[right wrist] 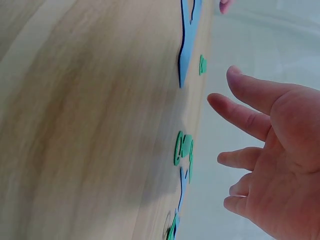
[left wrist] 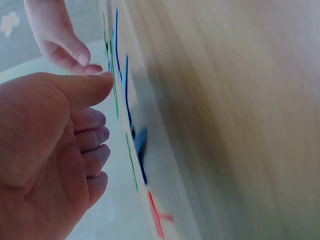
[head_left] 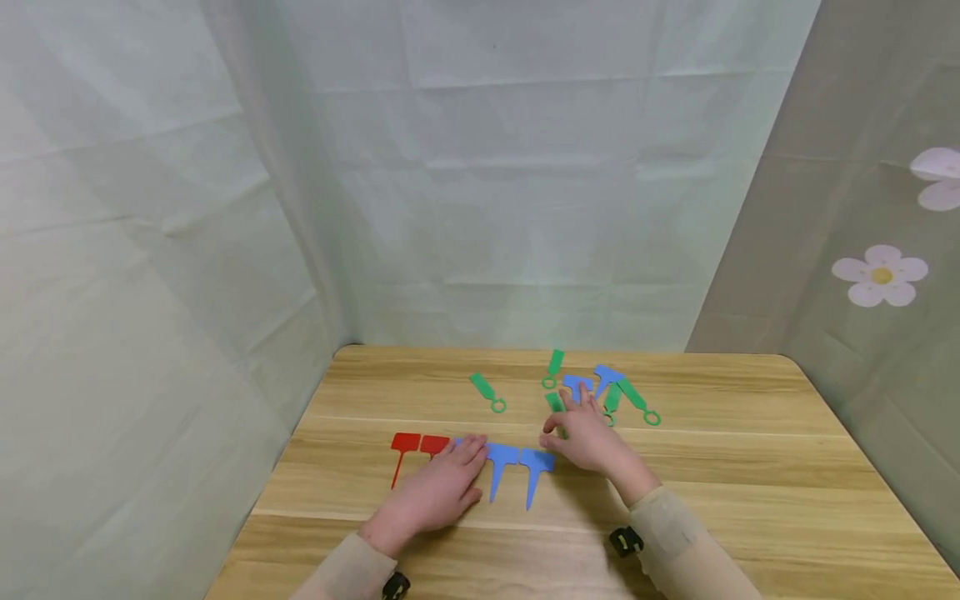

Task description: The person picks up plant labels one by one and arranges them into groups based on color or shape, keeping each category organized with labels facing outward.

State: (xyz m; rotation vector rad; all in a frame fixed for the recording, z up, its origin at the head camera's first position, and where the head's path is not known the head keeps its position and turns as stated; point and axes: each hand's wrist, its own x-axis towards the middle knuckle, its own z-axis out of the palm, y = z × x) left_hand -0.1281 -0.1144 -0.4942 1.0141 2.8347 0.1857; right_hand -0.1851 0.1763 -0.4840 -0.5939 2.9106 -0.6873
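- Leftmost, the red tags (head_left: 417,445) lie beside the left hand (head_left: 438,492), spread flat by the blue tags (head_left: 517,463); a careless slide could skew that row.
- Right hand (head_left: 592,439), loosely open, hovers among scattered green tags (head_left: 558,392); brushing could knock them farther.

Both hands reach forward palm-down, the left hand (head_left: 438,492) with fingers loosely extended, the right hand (head_left: 592,442) with fingers spread.

Wooden table (head_left: 750,467), flowered curtain (head_left: 862,275).
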